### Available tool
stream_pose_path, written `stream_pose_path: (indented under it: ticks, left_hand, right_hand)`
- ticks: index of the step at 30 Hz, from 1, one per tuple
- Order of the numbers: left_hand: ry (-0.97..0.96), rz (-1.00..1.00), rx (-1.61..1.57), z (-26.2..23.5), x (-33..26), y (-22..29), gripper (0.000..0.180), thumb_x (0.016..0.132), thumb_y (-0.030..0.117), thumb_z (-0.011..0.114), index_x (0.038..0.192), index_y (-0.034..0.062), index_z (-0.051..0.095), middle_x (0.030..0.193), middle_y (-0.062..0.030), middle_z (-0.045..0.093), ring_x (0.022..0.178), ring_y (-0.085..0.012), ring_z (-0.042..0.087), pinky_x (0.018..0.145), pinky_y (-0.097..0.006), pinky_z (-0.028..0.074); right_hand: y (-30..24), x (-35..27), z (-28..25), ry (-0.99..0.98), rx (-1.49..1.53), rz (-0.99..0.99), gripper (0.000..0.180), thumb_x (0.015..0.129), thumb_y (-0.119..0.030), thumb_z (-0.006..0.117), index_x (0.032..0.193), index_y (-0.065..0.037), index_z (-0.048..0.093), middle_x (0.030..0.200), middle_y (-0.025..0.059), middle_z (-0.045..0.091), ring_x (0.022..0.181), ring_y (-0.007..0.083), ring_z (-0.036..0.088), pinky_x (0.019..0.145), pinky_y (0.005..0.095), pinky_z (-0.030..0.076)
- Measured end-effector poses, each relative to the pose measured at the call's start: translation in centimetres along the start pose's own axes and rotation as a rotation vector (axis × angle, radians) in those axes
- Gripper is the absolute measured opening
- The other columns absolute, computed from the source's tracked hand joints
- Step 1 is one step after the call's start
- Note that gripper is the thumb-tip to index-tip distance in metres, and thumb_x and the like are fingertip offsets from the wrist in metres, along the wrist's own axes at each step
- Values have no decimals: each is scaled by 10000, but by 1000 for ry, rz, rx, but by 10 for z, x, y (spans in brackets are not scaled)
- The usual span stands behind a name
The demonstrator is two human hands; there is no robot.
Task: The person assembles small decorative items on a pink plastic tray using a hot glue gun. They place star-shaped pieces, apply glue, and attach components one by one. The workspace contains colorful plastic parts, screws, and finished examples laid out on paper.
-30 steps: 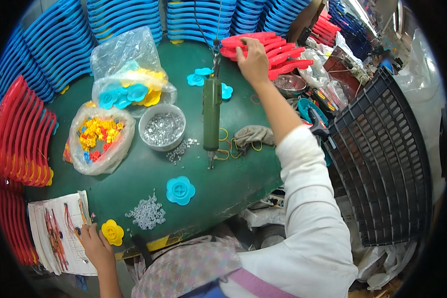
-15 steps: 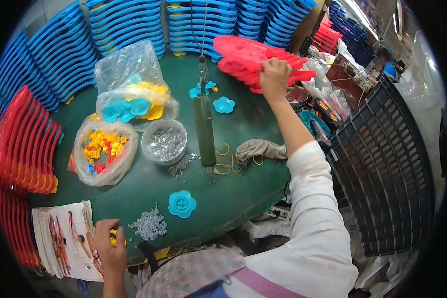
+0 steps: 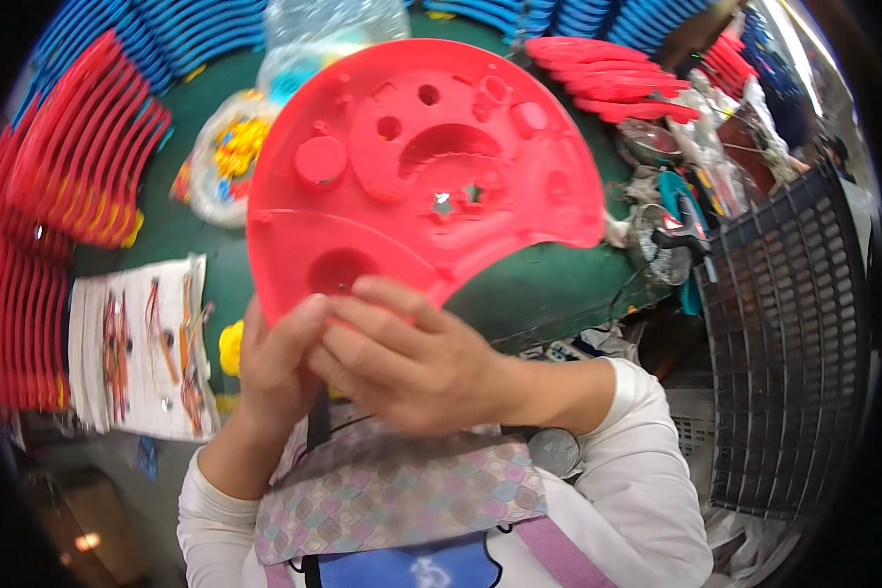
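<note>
Clear bag (image 3: 227,162) of yellow pieces — behind hand-held red plate (image 3: 421,167)

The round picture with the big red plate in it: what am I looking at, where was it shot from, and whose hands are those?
There is no machine here. A camera worn on a person's head looks down, and its wide lens bends the edges. The left hand and right hand are that person's own; together they hold up a red plastic disc with holes and round bumps. Behind it lies a green table with stacks of red pieces, a bag of yellow parts and a sheet of paper.
</note>
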State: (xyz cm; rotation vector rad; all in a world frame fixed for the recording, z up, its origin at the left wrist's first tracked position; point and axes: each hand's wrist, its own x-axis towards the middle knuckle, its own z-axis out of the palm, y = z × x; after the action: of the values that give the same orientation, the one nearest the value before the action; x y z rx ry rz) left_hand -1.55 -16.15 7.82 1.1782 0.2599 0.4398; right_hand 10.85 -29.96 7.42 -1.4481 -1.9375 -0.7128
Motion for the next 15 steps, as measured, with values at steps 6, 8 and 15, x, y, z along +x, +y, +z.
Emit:
stream_pose_path:
  ticks: [6,8,15]
  left_hand:
    - [472,72,-195,-103,-55,-4,569,895,37,609,1431,-66,449,1327,-181,607,1180,-294,650,1029,-424,532]
    - [459,59,-165,-124,-67,-6,572,888,17,617,1429,-67,453,1324,-180,612,1181,-289,651,1028,-422,533]
    - [568,-84,389,-154,-67,-23,464,908,52,690,1339,-48,550,1254,-141,661,1059,-239,683,953,-345,545]
  right_hand:
    - [74,-24,-11,259,-293,471,647,922,-353,750,1412,9,531,1335,174,602,1250,322,548,1061,468,429]
    - [90,-26,-3,241,243,811,617,929,-255,746,1420,32,506,1319,155,622,1215,273,593,1043,413,471]
    - [88,-49,36,-14,926,1135,595,850,-33,757,1388,18,507,1242,121,672,1115,203,657,991,344,523]
